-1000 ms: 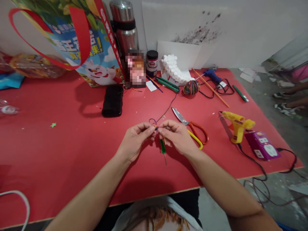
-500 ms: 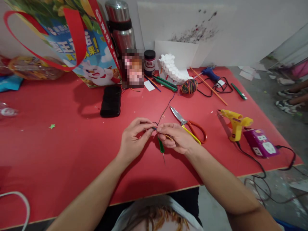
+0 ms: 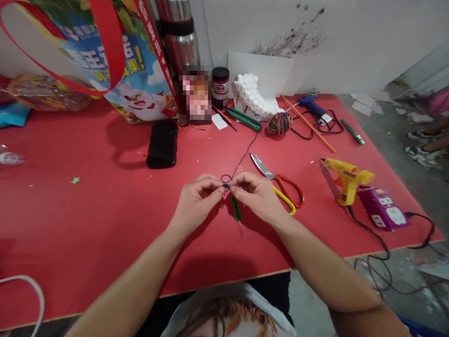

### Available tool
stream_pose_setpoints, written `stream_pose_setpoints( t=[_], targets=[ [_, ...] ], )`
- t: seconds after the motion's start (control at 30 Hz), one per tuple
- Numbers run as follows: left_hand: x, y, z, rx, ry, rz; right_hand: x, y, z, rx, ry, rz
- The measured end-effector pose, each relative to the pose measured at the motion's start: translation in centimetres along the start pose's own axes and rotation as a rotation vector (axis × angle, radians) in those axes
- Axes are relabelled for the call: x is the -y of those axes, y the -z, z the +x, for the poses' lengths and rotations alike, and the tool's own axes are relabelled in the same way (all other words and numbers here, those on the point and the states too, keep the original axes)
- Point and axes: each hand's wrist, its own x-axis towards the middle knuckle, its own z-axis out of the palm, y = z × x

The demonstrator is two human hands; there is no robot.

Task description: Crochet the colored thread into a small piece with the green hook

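Note:
My left hand point(image 3: 198, 201) is closed in a pinch on a small dark bit of multicoloured yarn work point(image 3: 226, 186). Opposite it, my right hand point(image 3: 255, 195) pinches the same yarn, its fingertips almost touching the left ones. A dark strand of yarn point(image 3: 242, 161) loops above the fingertips and runs back to a multicoloured yarn ball point(image 3: 279, 123). Just below the right fingers a green-handled awl point(image 3: 236, 209) lies on the red table, its thin metal tip toward me. Scissors point(image 3: 277, 180) with one orange and one yellow handle rest beyond my right hand.
To the right stand a yellow glue gun point(image 3: 345, 180) and a purple power box point(image 3: 384, 208) with trailing cords. A black case point(image 3: 162, 144), a shopping bag point(image 3: 133, 70), a steel flask point(image 3: 180, 42), a dark jar point(image 3: 220, 86) and a white model point(image 3: 250, 96) line the back.
My right fingers have turned and closed in on the yarn, and the yellowish thin piece in them no longer shows. A round loop of yarn now stands above the fingertips. The view shifted slightly.

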Motion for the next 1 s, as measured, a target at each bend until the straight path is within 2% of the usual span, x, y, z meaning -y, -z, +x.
stream_pose_setpoints(
  t=[0.1,0.27,0.4,0.57,0.73,0.9,1.0],
  targets=[
    [-0.1,0.1,-0.1,0.004,-0.028,0.025,0.2,0.0,0.0,0.018,0.012,0.035],
    [0.1,0.2,-0.1,0.002,-0.092,0.109,0.6,-0.1,-0.1,0.018,-0.050,0.113],
    [0.0,0.1,-0.3,0.013,-0.152,0.193,0.4,-0.1,0.0,0.021,-0.033,0.063],
    [-0.3,-0.4,-0.7,-0.056,-0.216,0.215,0.3,-0.4,0.0,0.034,-0.069,0.096],
    [-0.2,-0.7,-0.9,-0.121,-0.198,0.218,0.3,-0.8,-0.2,-0.003,-0.085,0.142],
    [-0.1,-0.2,-0.4,-0.001,-0.111,0.102,0.4,-0.3,-0.1,0.018,-0.182,0.277],
    [-0.3,0.2,-0.1,0.015,-0.048,0.039,0.7,0.2,0.1,0.052,-0.238,0.303]
  ],
)
